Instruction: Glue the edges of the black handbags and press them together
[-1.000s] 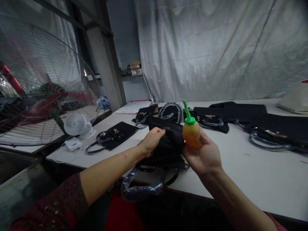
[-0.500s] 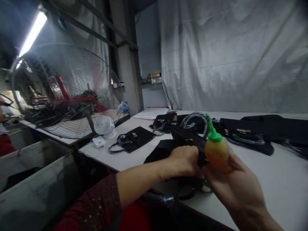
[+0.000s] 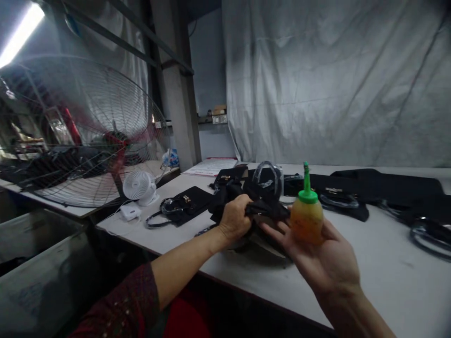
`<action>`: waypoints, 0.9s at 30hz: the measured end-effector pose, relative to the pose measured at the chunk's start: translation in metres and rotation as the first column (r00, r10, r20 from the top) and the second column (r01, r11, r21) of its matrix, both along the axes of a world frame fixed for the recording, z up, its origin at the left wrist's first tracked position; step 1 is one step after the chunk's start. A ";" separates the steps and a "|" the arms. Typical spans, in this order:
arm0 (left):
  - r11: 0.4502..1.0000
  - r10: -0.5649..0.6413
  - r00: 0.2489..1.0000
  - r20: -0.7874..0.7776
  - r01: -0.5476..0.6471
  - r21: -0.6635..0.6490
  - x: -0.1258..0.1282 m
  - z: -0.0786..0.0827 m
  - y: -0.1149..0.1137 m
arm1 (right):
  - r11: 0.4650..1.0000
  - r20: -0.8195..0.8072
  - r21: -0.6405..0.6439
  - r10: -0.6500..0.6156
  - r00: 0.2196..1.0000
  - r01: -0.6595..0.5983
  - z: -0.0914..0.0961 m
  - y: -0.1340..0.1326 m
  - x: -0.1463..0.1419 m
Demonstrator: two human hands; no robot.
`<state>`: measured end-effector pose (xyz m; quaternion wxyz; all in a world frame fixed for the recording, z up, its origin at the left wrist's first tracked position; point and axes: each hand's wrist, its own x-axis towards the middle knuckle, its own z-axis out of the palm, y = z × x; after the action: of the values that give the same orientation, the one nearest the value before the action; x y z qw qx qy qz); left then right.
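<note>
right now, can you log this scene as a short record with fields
setting: white table in front of a grey sheet backdrop
left hand: closed on a bunched black bag
right hand: palm up, holding an orange squeeze bottle, green nozzle upright
on the table: other black bags, some with wrapped handles
at left: small white fan, large caged fan

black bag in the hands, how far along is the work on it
Possibly done: other bags lie flat on the table. In hand: left hand grips the black bag, right hand holds the orange bottle upright, nozzle clear of the bag. Left: seemingly applying its contents.
</note>
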<state>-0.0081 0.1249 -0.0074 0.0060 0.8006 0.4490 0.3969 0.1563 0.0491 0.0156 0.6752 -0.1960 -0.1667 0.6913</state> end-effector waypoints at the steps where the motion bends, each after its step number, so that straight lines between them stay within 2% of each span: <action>1: 0.999 0.025 1.000 0.012 -0.025 -0.023 -0.002 0.003 0.006 | 1.000 -0.010 0.009 0.018 1.000 -0.018 0.001 0.001 0.002; 4: 0.999 0.032 0.999 0.001 -0.032 -0.026 -0.003 0.013 0.019 | 1.000 -0.036 -0.006 0.011 0.999 -0.011 0.004 0.004 0.007; 9: 0.984 -0.178 0.972 -0.152 0.172 -0.048 0.004 0.018 0.024 | 0.977 -0.052 -0.154 -0.158 0.986 0.148 0.002 0.012 0.015; 11: 0.978 -0.211 0.947 -0.244 0.202 -0.061 0.009 0.016 0.022 | 0.971 -0.055 -0.174 -0.179 0.982 0.167 0.000 0.012 0.020; 14: 0.983 -0.171 0.924 -0.343 0.183 0.002 0.018 0.011 0.020 | 0.976 -0.064 -0.147 -0.171 0.983 0.161 -0.006 0.009 0.024; 20: 0.992 0.070 0.931 -0.358 -0.027 0.122 0.036 0.007 0.017 | 0.995 -0.028 -0.024 -0.096 0.995 0.096 -0.014 0.003 0.021; 24: 0.983 0.120 0.931 -0.345 -0.062 0.175 0.029 0.018 0.024 | 1.000 -0.029 0.015 0.011 1.000 -0.011 -0.007 -0.007 0.024; 27: 0.982 0.026 0.939 -0.342 0.041 0.186 0.015 0.039 0.032 | 1.000 -0.001 -0.003 0.008 1.000 -0.008 -0.005 -0.018 0.038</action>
<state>0.0066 0.1569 0.0314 -0.1471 0.8560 0.4003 0.2923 0.1945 0.0310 0.0104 0.6724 -0.1960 -0.1663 0.6942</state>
